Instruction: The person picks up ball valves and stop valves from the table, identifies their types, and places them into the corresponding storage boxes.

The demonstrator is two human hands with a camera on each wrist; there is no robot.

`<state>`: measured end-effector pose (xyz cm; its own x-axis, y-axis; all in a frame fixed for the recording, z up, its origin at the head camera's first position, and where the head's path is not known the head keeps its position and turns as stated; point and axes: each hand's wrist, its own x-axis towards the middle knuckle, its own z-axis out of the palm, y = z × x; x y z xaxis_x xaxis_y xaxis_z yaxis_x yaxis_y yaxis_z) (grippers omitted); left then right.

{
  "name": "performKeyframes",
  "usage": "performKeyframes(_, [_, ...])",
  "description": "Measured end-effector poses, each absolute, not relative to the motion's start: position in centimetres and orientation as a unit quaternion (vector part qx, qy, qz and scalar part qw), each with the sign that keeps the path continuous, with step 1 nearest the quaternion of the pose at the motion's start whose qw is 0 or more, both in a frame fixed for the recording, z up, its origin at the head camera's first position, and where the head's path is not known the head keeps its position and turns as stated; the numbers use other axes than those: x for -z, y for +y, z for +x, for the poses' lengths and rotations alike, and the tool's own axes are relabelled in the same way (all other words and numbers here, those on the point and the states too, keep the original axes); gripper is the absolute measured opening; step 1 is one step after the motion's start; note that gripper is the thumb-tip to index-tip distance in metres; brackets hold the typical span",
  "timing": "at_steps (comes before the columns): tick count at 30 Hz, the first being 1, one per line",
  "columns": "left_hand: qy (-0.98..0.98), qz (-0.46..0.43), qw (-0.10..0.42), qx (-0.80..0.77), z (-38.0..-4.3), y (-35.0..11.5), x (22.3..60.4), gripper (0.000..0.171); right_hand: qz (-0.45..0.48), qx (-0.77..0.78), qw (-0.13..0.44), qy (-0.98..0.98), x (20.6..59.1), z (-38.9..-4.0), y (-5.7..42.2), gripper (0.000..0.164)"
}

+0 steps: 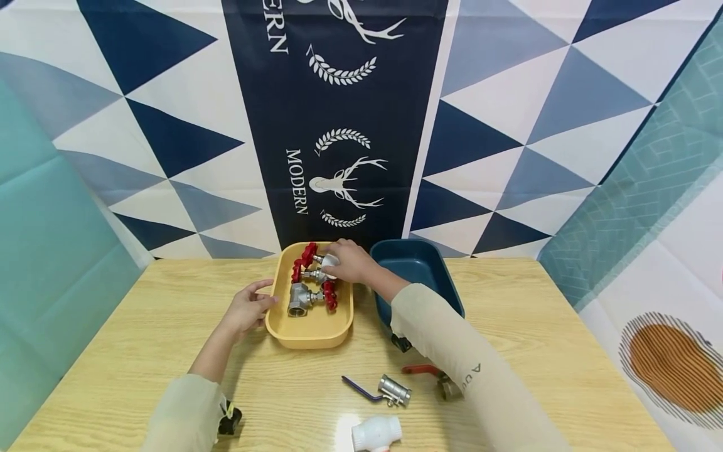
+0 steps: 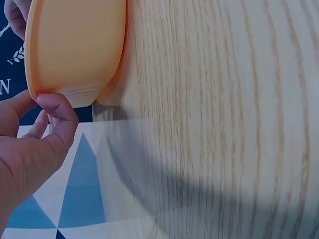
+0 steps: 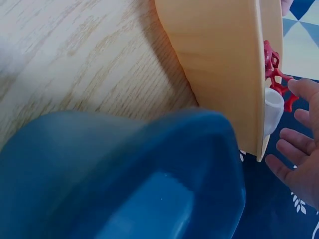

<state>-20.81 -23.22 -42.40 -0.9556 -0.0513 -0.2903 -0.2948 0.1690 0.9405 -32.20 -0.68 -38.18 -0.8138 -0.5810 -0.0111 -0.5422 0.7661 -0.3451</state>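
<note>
My left hand pinches the left rim of a yellow plastic bin between thumb and finger; the left wrist view shows the fingertips at the rim. Inside the bin lie metal gate valves with red handwheels, the nearest valve with its round opening forward. Over the bin's back right corner is my right hand, its fingers spread and loosely bent in the right wrist view. They are beside a white plastic valve and a red handwheel, with no grip on either showing.
A dark blue bin stands right of the yellow one, partly behind my right forearm. Nearer me lie a ball valve with a blue lever, one with a red lever, partly hidden by the sleeve, and a white plastic fitting. Patterned cloth hangs behind.
</note>
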Motion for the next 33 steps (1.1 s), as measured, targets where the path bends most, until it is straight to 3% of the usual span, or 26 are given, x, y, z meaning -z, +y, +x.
performKeyframes(15, [0.769, -0.116, 0.088, -0.622, -20.2, -23.4, 41.7, 0.055, -0.297, 0.192, 0.053, 0.934, 35.8, -31.1, 1.2, 0.048])
performKeyframes(33, [0.816, -0.086, 0.07, -0.567, -18.5, -23.9, 39.7, 0.058, -0.279, 0.224, 0.027, 0.933, 34.2, -29.9, 7.2, 0.044])
